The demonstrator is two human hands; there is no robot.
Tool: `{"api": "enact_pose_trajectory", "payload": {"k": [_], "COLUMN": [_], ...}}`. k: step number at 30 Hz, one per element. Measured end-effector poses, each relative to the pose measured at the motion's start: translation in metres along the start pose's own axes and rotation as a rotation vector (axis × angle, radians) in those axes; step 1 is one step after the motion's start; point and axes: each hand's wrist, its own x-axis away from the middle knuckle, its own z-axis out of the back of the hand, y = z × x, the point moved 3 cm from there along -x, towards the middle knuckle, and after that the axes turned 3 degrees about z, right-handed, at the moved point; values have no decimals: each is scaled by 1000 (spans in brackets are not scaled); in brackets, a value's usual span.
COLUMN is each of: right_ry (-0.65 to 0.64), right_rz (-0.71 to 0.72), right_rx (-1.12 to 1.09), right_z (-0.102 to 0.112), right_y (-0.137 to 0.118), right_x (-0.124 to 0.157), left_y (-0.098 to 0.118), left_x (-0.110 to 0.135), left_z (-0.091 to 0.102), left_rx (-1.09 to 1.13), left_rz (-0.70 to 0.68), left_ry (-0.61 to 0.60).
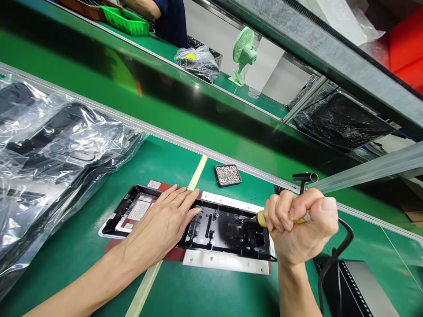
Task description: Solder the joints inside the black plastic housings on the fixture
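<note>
A long black plastic housing (201, 235) lies face up in a white fixture (228, 262) on the green bench. Flat across its middle rests my left hand (172, 211), fingers stretched out and pressing on the part. My right hand (299, 222) is closed around the yellow handle of a soldering iron (262, 219), with a black cord (343, 244) trailing beside the wrist. The iron's tip points left and down into the right part of the housing; whether it touches cannot be made out. A white printed label (139, 210) shows at the housing's left end.
A small tray of metal bits (228, 175) sits behind the housing. Plastic-bagged black parts (66, 145) cover the left side. An iron holder (304, 177) stands behind my right hand, a black box (360, 286) to the right. Across the belt are a green fan (244, 53) and a co-worker's sleeve (172, 22).
</note>
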Motion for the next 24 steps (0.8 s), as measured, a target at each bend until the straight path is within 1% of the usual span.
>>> {"api": "enact_pose_trajectory", "payload": {"k": [24], "right_ry": [-18], "right_rz": [-2], "right_rx": [-9], "right_z": [-3], "right_y": [1], "right_x": [-1], "left_y": [2], "left_x": [-1], "left_z": [2], "left_rx": [-20], "left_rz": [3], "left_ry": [-14]}}
